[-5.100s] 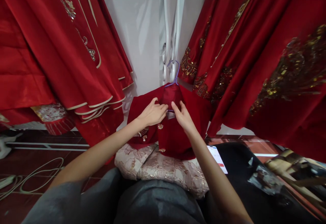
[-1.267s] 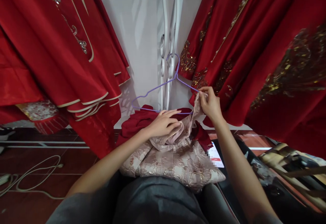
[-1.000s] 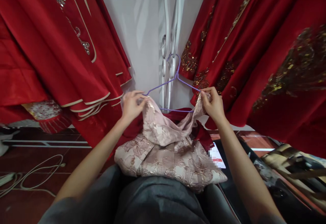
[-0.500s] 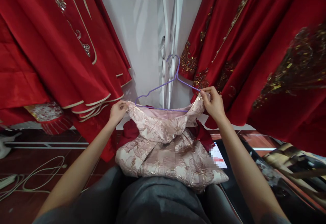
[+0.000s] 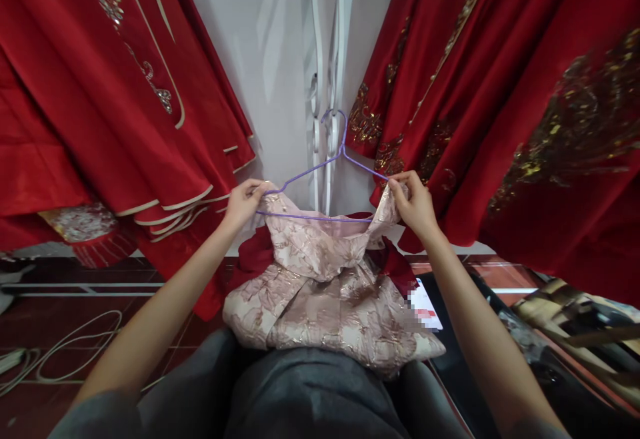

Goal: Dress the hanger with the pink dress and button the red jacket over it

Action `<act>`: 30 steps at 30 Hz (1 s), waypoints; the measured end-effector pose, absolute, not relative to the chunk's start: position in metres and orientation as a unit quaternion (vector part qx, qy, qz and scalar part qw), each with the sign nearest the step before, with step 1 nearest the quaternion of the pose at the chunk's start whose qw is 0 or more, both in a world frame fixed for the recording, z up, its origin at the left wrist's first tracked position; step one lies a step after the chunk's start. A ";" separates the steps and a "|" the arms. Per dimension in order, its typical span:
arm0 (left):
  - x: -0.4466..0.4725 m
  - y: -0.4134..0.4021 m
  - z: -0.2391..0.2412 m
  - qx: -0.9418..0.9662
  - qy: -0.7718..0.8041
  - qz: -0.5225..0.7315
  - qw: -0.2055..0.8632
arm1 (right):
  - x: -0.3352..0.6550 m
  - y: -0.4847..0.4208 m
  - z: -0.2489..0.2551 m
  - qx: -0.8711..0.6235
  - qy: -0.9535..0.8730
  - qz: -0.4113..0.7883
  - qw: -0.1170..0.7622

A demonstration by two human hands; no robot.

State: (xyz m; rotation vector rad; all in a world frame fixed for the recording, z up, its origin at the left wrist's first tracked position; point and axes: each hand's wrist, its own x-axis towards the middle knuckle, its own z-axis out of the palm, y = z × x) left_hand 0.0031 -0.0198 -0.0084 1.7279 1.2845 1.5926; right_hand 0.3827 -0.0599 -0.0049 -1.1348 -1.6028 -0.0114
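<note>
several red garments (image 5: 150,139) hung leftmost, then the left hand (image 5: 244,203) had its fingers clamped on one shoulder of the pink dress (image 5: 320,249), which lay over the lap (image 5: 310,392), a purple hanger (image 5: 343,150) at its neckline, and the right hand's (image 5: 417,207) fingers pinched the other shoulder.

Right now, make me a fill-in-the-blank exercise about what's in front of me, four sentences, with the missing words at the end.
1. The left hand and the right hand both pinch the top of the dress, whose main colour is pale ____.
2. The wire hanger between them is coloured ____.
3. Of the two hands, the one nearer the phone is the ____ hand.
4. The clothes hanging at both sides of the view are mostly ____.

Missing words: pink; purple; right; red.
</note>
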 end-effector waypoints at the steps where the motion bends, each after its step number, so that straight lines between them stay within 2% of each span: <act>1: -0.008 -0.020 -0.016 0.597 0.488 0.590 0.238 | 0.383 -0.059 -0.005 -0.479 -0.679 -0.008 0.556; 6: -0.053 -0.028 -0.051 0.509 0.547 0.603 0.279 | 0.383 -0.057 -0.006 -0.492 -0.675 -0.010 0.550; 10: -0.056 -0.035 -0.055 0.511 0.547 0.606 0.271 | 0.383 -0.058 -0.005 -0.493 -0.677 -0.010 0.546; 15: -0.048 -0.036 -0.039 0.544 0.516 0.610 0.255 | 0.385 -0.058 -0.004 -0.492 -0.685 -0.004 0.537; 20: -0.026 -0.029 -0.010 0.639 0.466 0.563 0.240 | 0.385 -0.058 0.000 -0.498 -0.697 0.009 0.516; 25: 0.018 -0.022 0.019 0.731 0.409 0.500 0.220 | 0.371 -0.056 0.004 -0.521 -0.724 -0.051 0.449; 30: 0.025 -0.021 0.028 0.794 0.419 0.418 0.140 | 0.373 -0.050 -0.002 -0.529 -0.754 -0.068 0.384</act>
